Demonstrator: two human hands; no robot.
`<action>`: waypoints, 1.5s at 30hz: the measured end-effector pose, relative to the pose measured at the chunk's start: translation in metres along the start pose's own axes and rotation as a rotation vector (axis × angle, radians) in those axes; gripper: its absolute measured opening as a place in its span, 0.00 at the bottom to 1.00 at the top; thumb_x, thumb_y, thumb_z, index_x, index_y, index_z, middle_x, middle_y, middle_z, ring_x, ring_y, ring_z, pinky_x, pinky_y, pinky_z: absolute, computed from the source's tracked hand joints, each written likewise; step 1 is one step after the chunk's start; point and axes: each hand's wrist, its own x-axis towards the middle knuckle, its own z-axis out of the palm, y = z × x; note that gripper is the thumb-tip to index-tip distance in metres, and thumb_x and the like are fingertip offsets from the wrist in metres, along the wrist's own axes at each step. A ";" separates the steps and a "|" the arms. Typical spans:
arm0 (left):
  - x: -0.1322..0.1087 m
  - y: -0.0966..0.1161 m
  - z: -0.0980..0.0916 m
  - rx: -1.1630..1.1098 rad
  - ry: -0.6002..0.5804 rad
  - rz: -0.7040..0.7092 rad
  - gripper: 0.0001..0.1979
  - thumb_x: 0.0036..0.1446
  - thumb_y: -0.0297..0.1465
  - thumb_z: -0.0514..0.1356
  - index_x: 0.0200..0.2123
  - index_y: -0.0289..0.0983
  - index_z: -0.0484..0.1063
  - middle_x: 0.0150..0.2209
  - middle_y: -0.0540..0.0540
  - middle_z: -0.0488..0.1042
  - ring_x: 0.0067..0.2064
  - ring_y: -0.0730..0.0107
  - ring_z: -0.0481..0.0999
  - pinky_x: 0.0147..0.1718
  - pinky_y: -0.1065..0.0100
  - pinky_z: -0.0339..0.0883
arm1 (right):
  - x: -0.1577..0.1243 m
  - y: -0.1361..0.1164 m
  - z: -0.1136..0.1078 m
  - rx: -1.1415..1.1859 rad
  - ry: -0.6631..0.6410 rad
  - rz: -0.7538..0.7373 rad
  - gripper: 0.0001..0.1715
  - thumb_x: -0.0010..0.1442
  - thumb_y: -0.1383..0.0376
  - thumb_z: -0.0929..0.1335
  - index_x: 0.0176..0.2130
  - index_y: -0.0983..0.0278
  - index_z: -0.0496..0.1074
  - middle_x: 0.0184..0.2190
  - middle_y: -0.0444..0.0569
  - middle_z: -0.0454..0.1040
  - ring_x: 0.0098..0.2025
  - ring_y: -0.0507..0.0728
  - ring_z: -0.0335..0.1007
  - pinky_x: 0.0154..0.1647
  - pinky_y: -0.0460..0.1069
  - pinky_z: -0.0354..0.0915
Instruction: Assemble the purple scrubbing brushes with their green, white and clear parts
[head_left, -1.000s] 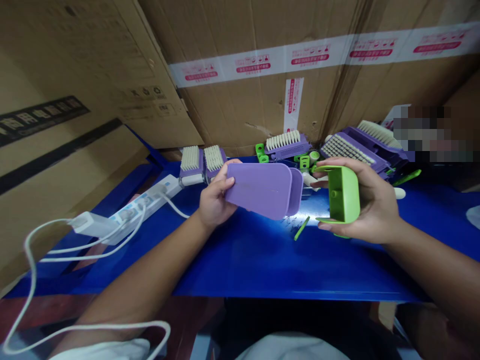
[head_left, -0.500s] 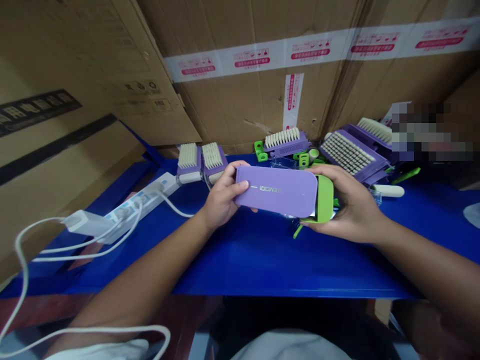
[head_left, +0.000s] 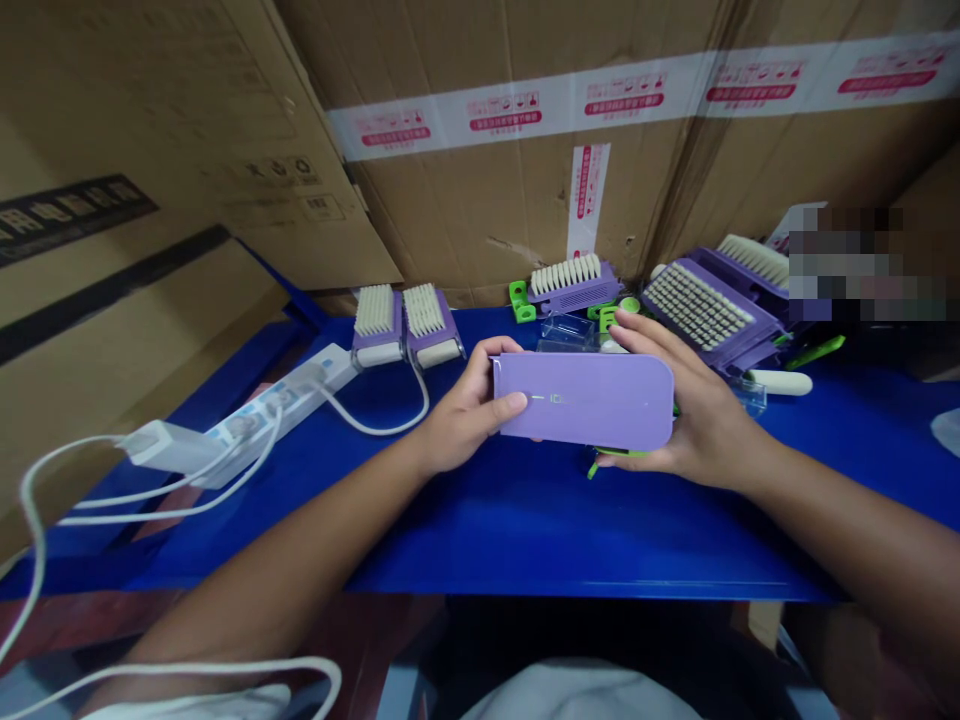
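The purple case [head_left: 592, 400] is clamped at both short ends by the left hand [head_left: 465, 420] and right hand [head_left: 697, 425]. It is judged light, stiff and smooth, and best gripped by its ends.

Green piece [head_left: 630, 453] mostly behind purple case [head_left: 585, 400]; pixelated patch [head_left: 862, 265] at right

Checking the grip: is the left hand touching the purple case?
Touching. Head view: the left hand clasps the purple case at its left end, thumb flat on its top face.
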 end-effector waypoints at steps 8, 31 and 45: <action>0.001 -0.004 -0.003 0.397 -0.011 0.139 0.52 0.46 0.46 0.84 0.64 0.48 0.55 0.70 0.36 0.67 0.67 0.47 0.76 0.65 0.46 0.74 | 0.006 -0.014 0.002 0.015 0.069 -0.086 0.58 0.59 0.53 0.82 0.78 0.57 0.60 0.64 0.62 0.80 0.65 0.71 0.80 0.65 0.65 0.78; -0.001 -0.008 0.006 1.206 -0.109 0.621 0.35 0.57 0.36 0.68 0.66 0.40 0.64 0.61 0.32 0.81 0.60 0.38 0.83 0.56 0.44 0.75 | 0.006 -0.022 0.004 0.251 -0.081 -0.061 0.55 0.52 0.60 0.85 0.74 0.55 0.70 0.63 0.55 0.84 0.64 0.70 0.83 0.67 0.63 0.78; -0.002 -0.007 0.006 1.252 -0.014 0.583 0.34 0.56 0.37 0.69 0.65 0.41 0.66 0.58 0.35 0.83 0.56 0.40 0.84 0.53 0.47 0.72 | 0.008 -0.028 0.002 -0.002 -0.047 -0.076 0.48 0.63 0.54 0.80 0.75 0.57 0.66 0.61 0.60 0.81 0.63 0.71 0.81 0.64 0.66 0.79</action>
